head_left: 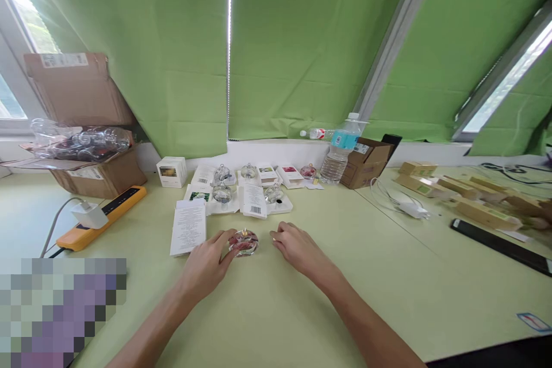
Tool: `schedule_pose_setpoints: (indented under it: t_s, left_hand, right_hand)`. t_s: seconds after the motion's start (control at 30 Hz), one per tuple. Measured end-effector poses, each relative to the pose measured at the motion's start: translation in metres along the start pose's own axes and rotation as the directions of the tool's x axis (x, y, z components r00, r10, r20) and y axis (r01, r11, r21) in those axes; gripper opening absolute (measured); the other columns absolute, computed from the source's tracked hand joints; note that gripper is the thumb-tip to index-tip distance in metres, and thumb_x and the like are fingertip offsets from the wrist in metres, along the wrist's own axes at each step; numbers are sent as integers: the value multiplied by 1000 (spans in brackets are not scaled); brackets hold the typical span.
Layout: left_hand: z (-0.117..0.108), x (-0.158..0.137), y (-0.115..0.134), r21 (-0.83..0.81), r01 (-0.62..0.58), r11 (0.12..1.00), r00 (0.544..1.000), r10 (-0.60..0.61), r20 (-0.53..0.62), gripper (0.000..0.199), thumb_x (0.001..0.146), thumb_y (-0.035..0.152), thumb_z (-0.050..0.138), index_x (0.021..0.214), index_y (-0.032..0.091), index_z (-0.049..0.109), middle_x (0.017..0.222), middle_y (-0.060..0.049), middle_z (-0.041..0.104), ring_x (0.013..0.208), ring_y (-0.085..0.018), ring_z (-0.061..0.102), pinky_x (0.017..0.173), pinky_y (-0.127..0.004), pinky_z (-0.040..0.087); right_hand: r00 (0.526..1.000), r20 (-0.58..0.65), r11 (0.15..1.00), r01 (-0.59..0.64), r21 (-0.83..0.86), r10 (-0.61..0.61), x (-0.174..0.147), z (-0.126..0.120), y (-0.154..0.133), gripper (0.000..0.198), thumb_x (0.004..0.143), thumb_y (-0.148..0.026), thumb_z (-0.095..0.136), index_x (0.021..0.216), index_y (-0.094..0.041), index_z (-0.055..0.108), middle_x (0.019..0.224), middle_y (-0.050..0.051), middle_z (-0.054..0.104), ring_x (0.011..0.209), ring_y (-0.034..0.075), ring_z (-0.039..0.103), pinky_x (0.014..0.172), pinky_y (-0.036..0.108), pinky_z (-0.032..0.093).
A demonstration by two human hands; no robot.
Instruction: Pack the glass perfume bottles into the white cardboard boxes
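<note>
A small round glass jar (244, 244) with red matter inside stands on the light green table. The thumb and fingers of my left hand (206, 259) grip its left side. Just to the right, apart from the jar, my right hand (297, 245) rests with its fingers curled together; whether anything small is pinched there is hidden. Left of the jar leans or lies a white printed box (188, 229). Behind are several similar clear glass jars, one (222, 194) in front and another (273, 194) to its right, among opened white boxes (252, 202).
An orange power strip (103, 218) and a carton of plastic bottles (99, 178) are at left. A large water bottle (340, 152) stands by a brown carton (366, 164). Farther right are a white charger (411, 209), yellowish boxes (487, 213) and a black bar (500, 245).
</note>
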State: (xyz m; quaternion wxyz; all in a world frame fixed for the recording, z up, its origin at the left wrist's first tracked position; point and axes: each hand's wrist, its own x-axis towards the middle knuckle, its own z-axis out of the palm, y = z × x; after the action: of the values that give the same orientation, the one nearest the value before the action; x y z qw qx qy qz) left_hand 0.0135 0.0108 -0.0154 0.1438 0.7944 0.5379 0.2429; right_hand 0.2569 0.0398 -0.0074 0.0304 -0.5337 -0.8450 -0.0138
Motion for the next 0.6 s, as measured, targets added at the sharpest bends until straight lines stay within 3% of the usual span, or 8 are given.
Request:
schedule_pose_setpoints:
  t_s: [0.17,0.37,0.6]
  left_hand:
    - [0,0,0,0,-2,1000,1000,2,-12,32,94,42,36,123,34,47,112,1,63,76,-17,63,59,-26,39]
    - [-1,-1,1,-5,7,1000,1000,-7,-17,33,94,43,34,122,34,48,112,0,64,75,-17,63,59,-25,38]
    - [1,2,-4,-1,34,999,999,-34,-31,34,94,44,35,122,32,48,111,-1,64,73,-18,63,60,-26,39]
  right_hand:
    - [999,-8,999,39,26,-39,0,5,-7,27,96,-19,34,94,-19,61,95,9,56,89,21,54,66,27,34]
    - [998,-63,985,40,166,-30,3,12,-11,36,93,-19,40,129,-21,45,104,9,58,95,23,56,74,29,38]
    - [994,-109,955,59,292,-28,4,12,-11,37,90,-17,43,127,-21,48,108,9,59,98,21,57,82,29,39]
